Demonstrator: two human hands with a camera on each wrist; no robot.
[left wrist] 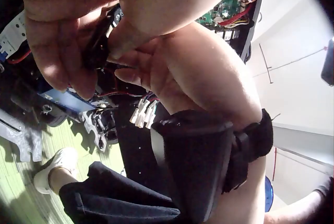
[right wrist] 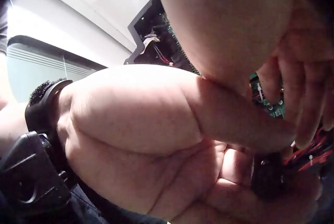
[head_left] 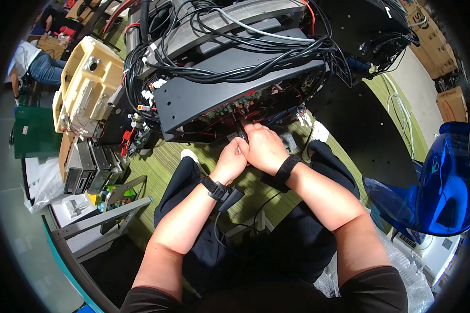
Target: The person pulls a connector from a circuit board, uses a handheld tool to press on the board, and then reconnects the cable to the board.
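Both hands meet at the front opening of a black metal housing (head_left: 209,96), where a green circuit board (head_left: 235,104) and red wires show. My left hand (head_left: 231,161) pinches a small black piece (left wrist: 99,46) between thumb and fingers; its exact kind does not show. The right wrist view also has this black piece (right wrist: 269,174) at the left fingertips. Overlapping the left hand, my right hand (head_left: 266,149) reaches toward the opening, its fingers (right wrist: 295,93) hanging beside the board. I cannot tell whether its thumb, hidden behind the left hand, also grips the piece.
A thick bundle of black cables (head_left: 245,73) lies across the housing. Cream plastic casing (head_left: 91,83) stands left, a blue glossy shell (head_left: 446,180) right. White connectors (left wrist: 143,113) hang below the opening. A metal frame (head_left: 102,216) stands near the left leg, and another person (head_left: 39,65) is far left.
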